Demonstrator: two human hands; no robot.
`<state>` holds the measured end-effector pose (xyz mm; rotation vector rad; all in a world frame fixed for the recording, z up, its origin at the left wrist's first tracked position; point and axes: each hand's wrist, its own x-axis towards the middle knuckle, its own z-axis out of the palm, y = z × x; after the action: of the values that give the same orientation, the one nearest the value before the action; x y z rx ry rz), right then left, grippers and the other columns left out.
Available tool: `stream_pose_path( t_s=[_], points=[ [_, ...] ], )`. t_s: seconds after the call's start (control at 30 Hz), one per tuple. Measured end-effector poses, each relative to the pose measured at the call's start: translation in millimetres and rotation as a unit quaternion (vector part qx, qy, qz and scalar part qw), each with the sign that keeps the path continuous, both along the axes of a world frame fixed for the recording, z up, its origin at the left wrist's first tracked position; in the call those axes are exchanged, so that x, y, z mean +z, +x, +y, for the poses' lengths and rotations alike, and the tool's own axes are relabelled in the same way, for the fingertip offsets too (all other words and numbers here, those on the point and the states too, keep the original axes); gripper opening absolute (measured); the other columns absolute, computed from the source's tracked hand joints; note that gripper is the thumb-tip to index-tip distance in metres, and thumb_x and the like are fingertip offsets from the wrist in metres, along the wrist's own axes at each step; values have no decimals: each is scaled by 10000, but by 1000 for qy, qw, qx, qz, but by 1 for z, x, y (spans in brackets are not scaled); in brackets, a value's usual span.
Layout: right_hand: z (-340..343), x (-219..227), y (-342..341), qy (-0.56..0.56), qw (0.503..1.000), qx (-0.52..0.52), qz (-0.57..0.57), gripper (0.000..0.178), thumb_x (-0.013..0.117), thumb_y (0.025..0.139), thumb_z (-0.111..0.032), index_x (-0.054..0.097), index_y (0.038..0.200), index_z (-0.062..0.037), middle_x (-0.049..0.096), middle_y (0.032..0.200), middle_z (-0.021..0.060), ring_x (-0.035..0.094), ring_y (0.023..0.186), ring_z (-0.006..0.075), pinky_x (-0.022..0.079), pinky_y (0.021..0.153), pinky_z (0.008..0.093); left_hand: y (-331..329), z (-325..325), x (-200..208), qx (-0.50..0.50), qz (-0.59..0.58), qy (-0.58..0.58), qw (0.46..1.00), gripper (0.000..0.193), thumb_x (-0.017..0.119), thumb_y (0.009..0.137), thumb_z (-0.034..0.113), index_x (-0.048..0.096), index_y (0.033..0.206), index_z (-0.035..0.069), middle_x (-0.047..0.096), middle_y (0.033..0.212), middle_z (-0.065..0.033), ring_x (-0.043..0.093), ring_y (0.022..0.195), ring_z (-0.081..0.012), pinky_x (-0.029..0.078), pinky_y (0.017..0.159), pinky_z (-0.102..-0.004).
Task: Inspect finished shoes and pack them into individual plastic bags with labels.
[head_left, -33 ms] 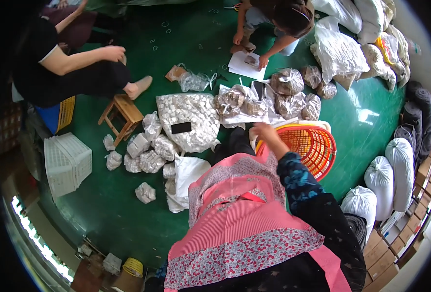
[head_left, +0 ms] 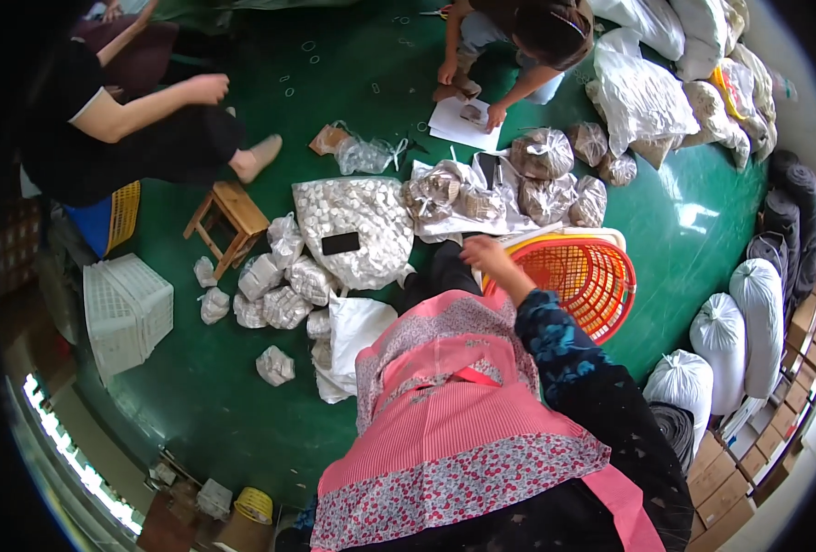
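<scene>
My right hand (head_left: 489, 258) hangs over my dark-trousered leg, beside the left rim of a red plastic basket (head_left: 621, 267). Its fingers point left, loosely bent and a little apart, and nothing shows in them. My left hand is out of sight; only a bit of blue sleeve shows low beside the pink apron (head_left: 463, 432). Ahead of me lies a large clear bag of small white pieces (head_left: 357, 207) with a black phone (head_left: 341, 243) on top. Clear bags of brownish pieces (head_left: 548, 200) lie beyond the basket.
Small tied bags (head_left: 286, 306) and a white sack (head_left: 360, 331) lie left of my legs. A wooden stool (head_left: 228, 221) and white crates (head_left: 130, 308) stand farther left. One person sits far left; another crouches ahead over white paper (head_left: 463, 129). Full sacks (head_left: 716, 336) line the right.
My right hand has moved slightly left, away from the basket, and its fingers show more clearly. The seated person's forearm has shifted a little.
</scene>
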<state>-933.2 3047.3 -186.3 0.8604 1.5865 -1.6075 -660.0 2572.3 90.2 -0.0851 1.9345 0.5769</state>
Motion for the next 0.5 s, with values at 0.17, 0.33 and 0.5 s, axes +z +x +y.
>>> stream_pose_path(
  t_s=[0.17,0.33,0.5],
  points=[
    [-49,-28,23,96,962,198,164,332,685,925,-335,726,1087,-48,742,1001,202,724,935,354,567,869,434,-67,47,-32,-28,-17,-13,999,368,637,914,242,627,1210,24,657,1177,-248,603,1135,-457,497,937,-514],
    [-3,-68,68,204,901,360,132,285,641,892,-234,721,1053,-12,734,987,240,709,936,407,568,869,468,-134,84,-79,-63,-34,-16,997,365,638,913,237,626,1208,22,656,1175,-248,602,1135,-456,496,938,-514],
    [47,-131,66,177,959,217,45,340,663,880,-260,704,1105,-9,735,987,241,713,948,409,567,867,478,-194,130,-160,-4,17,-38,999,331,639,911,179,617,1197,15,652,1173,-242,585,1157,-451,488,954,-517]
  ],
)
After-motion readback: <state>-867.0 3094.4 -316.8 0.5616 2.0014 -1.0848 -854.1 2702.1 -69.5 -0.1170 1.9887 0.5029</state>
